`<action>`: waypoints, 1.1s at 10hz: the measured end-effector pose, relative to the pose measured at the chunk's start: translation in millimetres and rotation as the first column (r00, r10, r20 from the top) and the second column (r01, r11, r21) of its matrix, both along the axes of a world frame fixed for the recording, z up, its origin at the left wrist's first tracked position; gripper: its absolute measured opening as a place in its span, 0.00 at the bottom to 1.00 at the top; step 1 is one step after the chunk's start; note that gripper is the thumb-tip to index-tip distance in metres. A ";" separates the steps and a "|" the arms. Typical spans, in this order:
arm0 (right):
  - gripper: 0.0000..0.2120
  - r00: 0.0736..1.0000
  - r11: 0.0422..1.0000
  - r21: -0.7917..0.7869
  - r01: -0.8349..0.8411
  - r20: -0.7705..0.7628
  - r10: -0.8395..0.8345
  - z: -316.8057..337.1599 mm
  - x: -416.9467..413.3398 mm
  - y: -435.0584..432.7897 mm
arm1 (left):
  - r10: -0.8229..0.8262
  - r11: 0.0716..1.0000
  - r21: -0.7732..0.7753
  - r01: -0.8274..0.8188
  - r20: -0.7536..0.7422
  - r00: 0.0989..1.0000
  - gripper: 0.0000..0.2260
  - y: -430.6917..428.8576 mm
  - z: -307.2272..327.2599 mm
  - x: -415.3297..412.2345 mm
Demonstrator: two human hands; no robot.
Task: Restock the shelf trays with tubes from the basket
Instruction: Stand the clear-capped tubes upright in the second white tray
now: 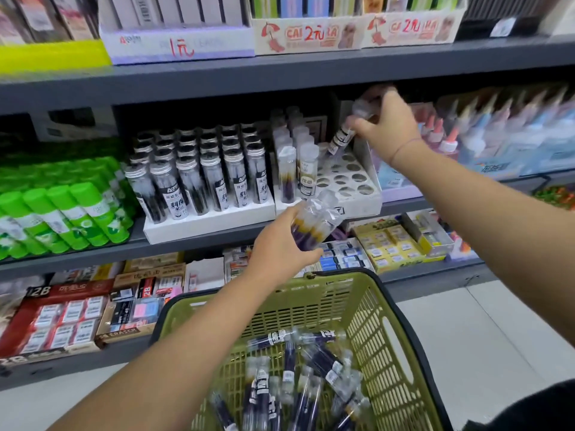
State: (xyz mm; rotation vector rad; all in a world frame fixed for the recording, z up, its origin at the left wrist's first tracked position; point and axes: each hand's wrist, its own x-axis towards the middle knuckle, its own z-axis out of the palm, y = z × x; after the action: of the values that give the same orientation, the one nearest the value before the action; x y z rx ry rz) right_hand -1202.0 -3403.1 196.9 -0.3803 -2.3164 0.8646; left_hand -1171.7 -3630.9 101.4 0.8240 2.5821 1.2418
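A green plastic basket (367, 306) sits low in front of me with several clear tubes of dark refills (314, 368) lying in it. My left hand (280, 250) grips a bunch of tubes (317, 222) just below the middle shelf. My right hand (385, 126) holds a single tilted tube (340, 140) over the back of a white tray with round holes (351, 177). That tray has tubes standing along its left side (295, 163); many holes on its right are bare.
A second white tray full of black-labelled tubes (199, 178) stands to the left, with green glue sticks (62, 213) beyond it. Glue bottles (497, 135) fill the right of the shelf. Eraser boxes (71, 312) line the lower shelf. The upper shelf edge (280, 76) hangs just above my right hand.
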 end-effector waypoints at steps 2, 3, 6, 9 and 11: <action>0.20 0.999 0.997 -0.076 0.031 0.014 -0.030 -7.7 -48.4 9.9 | 0.070 0.997 0.027 -0.070 0.000 0.998 0.38 2.0 -11.5 -5.4; 0.20 0.993 0.997 -0.004 0.077 0.093 -0.077 -7.2 -69.7 13.0 | 0.075 0.995 0.057 -0.078 0.040 0.996 0.38 0.3 -14.7 -8.4; 0.16 0.975 0.988 0.141 -0.058 0.222 0.025 1.7 -105.1 9.5 | 0.073 0.995 0.070 -0.077 0.056 0.996 0.38 -2.2 -18.2 -14.2; 0.20 0.948 0.965 0.197 -0.171 0.300 0.106 8.5 -116.5 19.8 | 0.071 0.990 0.115 -0.080 0.082 0.994 0.31 -3.8 -24.4 -16.1; 0.21 0.936 0.946 0.253 -0.205 0.332 0.114 8.6 -123.8 18.5 | 0.069 0.989 0.123 -0.080 0.091 0.993 0.31 -4.0 -27.5 -19.6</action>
State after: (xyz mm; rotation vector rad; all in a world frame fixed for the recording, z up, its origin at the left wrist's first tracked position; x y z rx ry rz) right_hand -1325.8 -3384.6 205.5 -0.2155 -2.7537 0.5606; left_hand -1191.3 -3634.9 73.9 0.6833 2.5085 1.4416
